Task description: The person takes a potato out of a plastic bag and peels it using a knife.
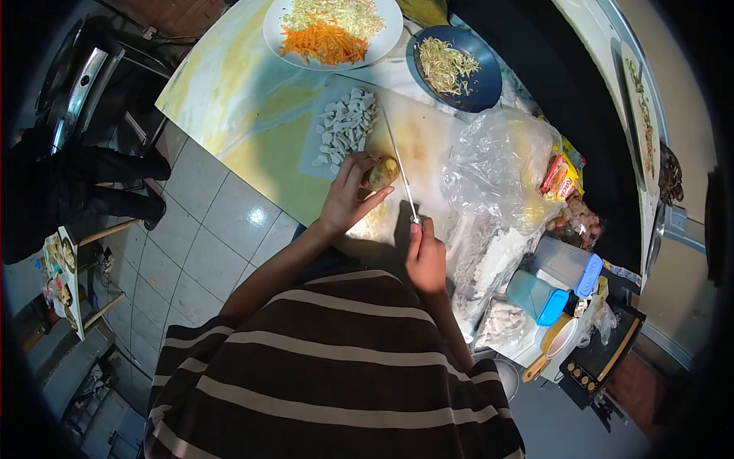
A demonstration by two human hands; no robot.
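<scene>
"Striped brown shirt [344, 367] fills the near side, and past it two hands are busy at the table [229, 99]. What's the left one doing?"

"Left hand [350, 195] has fingers and thumb curled round a brown vegetable [381, 175] with a yellow cut patch, above the left half of the cutting board [424, 141]. Whether it rests there, I can't tell."

"And the other?"

"Right hand [425, 256] is wrapped round the handle of a knife [394, 149]. Its thin blade points toward the board's far edge, just beside the vegetable."

"Those white slices [348, 126]?"

"Heaped along the board's left edge, beyond the left hand. Past the far edge sit a white plate [273, 38] of shredded carrot [325, 44] and a dark pan [489, 75] of sprouts [443, 65]."

"On the right?"

"Clear plastic bag [493, 164] by the board's right edge, then blue-lidded tubs [531, 294] toward the table's near right corner."
</scene>
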